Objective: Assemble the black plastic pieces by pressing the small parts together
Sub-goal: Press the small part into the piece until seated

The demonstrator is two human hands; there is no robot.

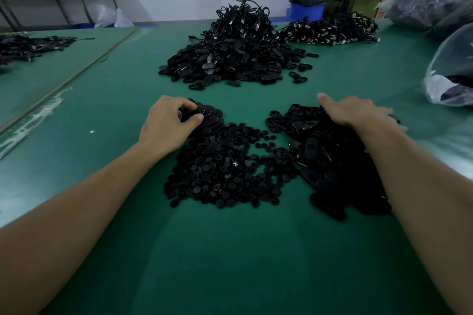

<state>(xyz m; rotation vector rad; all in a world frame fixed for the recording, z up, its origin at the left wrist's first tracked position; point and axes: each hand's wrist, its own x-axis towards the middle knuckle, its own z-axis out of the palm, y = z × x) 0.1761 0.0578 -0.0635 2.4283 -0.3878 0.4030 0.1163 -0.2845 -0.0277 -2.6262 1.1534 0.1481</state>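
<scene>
On the green tabletop three near heaps sit within reach, probably sorted by kind. Round caps lie in the middle. The left hand pinches a piece from the oval stack. The right hand lies flat, thumb out, on the oval pile. Beyond lie a big heap and a corded heap; the single pieces are too many to count.
</scene>
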